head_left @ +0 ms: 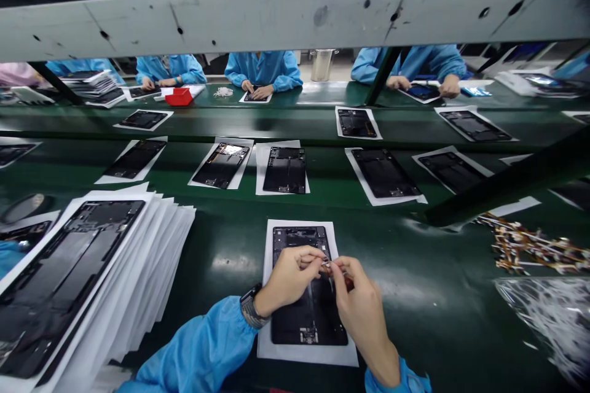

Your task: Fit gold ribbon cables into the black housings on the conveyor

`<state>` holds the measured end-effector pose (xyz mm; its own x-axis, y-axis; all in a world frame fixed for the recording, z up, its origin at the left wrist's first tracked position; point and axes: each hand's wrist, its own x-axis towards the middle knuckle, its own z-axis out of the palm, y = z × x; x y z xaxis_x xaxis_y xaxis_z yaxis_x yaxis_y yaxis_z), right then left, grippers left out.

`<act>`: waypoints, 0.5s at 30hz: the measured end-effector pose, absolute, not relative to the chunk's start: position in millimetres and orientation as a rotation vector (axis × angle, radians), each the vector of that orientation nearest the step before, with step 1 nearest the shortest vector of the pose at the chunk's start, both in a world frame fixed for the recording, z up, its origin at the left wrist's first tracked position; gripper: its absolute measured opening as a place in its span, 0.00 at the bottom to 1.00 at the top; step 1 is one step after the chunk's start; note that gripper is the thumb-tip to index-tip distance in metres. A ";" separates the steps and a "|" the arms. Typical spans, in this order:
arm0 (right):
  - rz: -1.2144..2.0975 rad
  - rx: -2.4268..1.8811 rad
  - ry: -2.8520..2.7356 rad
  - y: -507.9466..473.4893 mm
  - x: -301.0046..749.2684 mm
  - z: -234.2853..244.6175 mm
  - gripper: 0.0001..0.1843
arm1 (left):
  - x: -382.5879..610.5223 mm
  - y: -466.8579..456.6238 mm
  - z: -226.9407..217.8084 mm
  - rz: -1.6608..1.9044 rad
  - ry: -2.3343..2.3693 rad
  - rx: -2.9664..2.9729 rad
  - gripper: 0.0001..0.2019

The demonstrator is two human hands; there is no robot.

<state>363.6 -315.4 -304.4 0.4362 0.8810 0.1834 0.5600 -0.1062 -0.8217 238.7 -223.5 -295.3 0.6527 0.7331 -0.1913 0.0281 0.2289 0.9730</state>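
Note:
A black tablet housing (306, 313) lies on a white paper sheet (276, 353) in front of me, its inner side facing up. Above its upper part, my left hand (290, 276) and my right hand (362, 295) meet, thumbs and fingertips pinched together. Between them is a small flex cable (326, 265), orange-brown with a pale end, mostly covered by the fingers. Both hands hide part of the housing's upper right. A dark watch (252, 307) is on my left wrist.
A tall stack of housings between paper sheets (152, 264) stands at left. On the right lie a heap of flex cables (534, 242) and a clear bag of white strips (553, 313). More housings (284, 169) line the belt beyond. A slanting dark post (507, 178) and overhead beam (295, 15) cross the view.

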 end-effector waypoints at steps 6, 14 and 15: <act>0.404 -1.843 -1.295 -315.8 360.5 -310.1 0.11 | 240.6 -225.4 -297.2 0.568 0.752 1.260 0.11; 0.489 -1.798 -1.223 -323.4 347.3 -306.8 0.13 | 239.7 -237.3 -304.0 0.654 0.755 1.425 0.10; 0.594 -1.751 -1.154 -323.1 349.8 -303.0 0.13 | 239.1 -239.7 -303.4 0.663 0.760 1.481 0.10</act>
